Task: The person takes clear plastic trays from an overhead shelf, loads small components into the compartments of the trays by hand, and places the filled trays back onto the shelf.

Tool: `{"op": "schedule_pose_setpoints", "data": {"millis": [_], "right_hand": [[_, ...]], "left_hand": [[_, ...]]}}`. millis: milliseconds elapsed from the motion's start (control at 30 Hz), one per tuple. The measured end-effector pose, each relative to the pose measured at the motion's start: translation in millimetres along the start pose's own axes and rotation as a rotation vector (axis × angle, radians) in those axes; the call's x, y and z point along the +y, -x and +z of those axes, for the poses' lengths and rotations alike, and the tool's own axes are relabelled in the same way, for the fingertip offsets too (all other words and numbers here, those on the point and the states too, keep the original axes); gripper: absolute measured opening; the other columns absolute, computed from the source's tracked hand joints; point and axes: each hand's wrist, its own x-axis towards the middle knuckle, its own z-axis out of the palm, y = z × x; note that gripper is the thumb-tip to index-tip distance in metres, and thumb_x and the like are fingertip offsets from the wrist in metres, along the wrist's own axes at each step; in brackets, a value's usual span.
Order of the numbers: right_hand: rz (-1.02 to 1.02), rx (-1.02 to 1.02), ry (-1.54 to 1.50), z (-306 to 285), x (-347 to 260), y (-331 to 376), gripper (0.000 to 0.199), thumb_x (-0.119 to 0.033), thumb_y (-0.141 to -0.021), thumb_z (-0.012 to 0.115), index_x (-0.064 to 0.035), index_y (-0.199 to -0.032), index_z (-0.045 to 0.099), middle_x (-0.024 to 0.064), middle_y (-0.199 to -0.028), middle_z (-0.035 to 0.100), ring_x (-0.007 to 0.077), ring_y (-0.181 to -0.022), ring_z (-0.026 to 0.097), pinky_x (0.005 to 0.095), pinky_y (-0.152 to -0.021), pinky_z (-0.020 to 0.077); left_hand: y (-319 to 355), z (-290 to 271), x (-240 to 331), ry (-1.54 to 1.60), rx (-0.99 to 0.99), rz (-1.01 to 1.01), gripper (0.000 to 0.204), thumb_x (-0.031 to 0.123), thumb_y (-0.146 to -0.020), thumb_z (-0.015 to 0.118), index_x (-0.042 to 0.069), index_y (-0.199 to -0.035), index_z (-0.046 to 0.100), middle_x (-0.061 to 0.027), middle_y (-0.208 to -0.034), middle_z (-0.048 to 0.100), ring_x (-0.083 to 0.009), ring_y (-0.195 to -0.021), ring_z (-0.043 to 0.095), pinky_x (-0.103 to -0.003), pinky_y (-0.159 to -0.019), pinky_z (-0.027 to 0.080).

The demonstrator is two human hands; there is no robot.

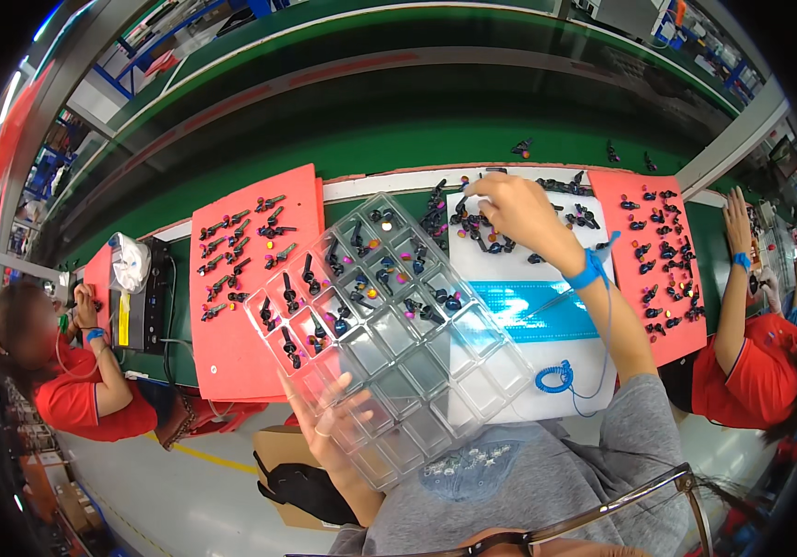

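Observation:
My left hand (326, 432) grips the near left edge of a clear plastic tray (414, 373), its fingers spread beneath and seen through the plastic. The tray is tilted, with square compartments. Small black stemmed earbuds (383, 278) with pink, orange and blue spots lie in its far and left compartments; nearer compartments hold none. Beyond the tray, my right hand (519, 213) reaches over loose earbuds (491, 243) on a white mat (593, 269). Its fingers are curled together at the pile, and whatever they pinch is too small to make out. A blue wrist strap (589, 269) circles the right wrist.
A blue sheet (528, 311) and a coiled blue cord (554, 377) lie on the white mat. Pink mats with earbuds flank it, left (231, 343) and right (617, 209). A green conveyor (371, 153) runs behind. Co-workers in red sit left (92, 399) and right (760, 371).

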Motion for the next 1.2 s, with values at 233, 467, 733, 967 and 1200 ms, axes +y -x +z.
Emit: {"op": "schedule_pose_setpoints", "data": {"millis": [233,467,733,967,1200], "right_hand": [[-0.273,-0.101,0.050,31.6,17.7,-16.3,0.019,-0.002,-0.075,0.058,-0.0048,-0.093,0.065,0.0097,-0.093,0.062,0.0294,-0.085,0.061,0.0391,-0.074,0.0503],[-0.163,-0.110,-0.506,-30.0,-41.0,-6.6,0.017,-0.001,-0.073,0.064,-0.0004,-0.090,0.064,0.0097,-0.084,0.064,0.0222,-0.072,0.063,0.0301,-0.066,0.0519],[-0.066,-0.434,-0.768,-33.3,-105.6,24.0,0.020,-0.014,-0.076,0.073,0.0005,-0.085,0.063,0.0053,-0.068,0.062,0.0103,-0.060,0.062,0.0232,-0.055,0.0498],[-0.175,-0.225,-0.354,-8.3,-111.1,36.9,0.030,-0.032,-0.077,0.069,-0.0035,-0.082,0.060,0.0098,-0.070,0.062,0.0283,-0.063,0.063,0.0389,-0.055,0.0491],[-0.065,0.075,-0.192,-0.6,-61.4,-21.9,0.016,-0.018,-0.077,0.067,-0.0114,-0.092,0.069,0.0052,-0.077,0.067,0.0232,-0.062,0.064,0.0338,-0.055,0.0495]], "left_hand": [[1.9,-1.7,-0.4,0.027,0.005,0.015,0.098,0.019,-0.077,0.062,0.022,-0.149,-0.005,-0.0263,-0.110,0.059,-0.0350,-0.079,0.067,-0.037,-0.053,0.058],[-1.0,8.2,-1.6,0.035,0.019,0.005,0.100,0.022,-0.076,0.064,0.022,-0.149,-0.004,-0.0252,-0.108,0.060,-0.0353,-0.081,0.067,-0.037,-0.055,0.058],[0.0,29.7,-0.4,0.023,0.033,0.003,0.099,0.020,-0.076,0.063,0.022,-0.149,-0.003,-0.0246,-0.108,0.060,-0.0353,-0.079,0.067,-0.036,-0.056,0.058],[2.4,28.9,-3.1,0.028,-0.016,0.065,0.096,0.014,-0.078,0.060,0.021,-0.149,-0.005,-0.0246,-0.107,0.061,-0.0356,-0.080,0.067,-0.036,-0.057,0.059],[3.4,11.5,-2.5,0.039,0.002,0.055,0.097,0.017,-0.079,0.062,0.021,-0.149,-0.006,-0.0257,-0.108,0.060,-0.0366,-0.080,0.067,-0.036,-0.057,0.059]]}}
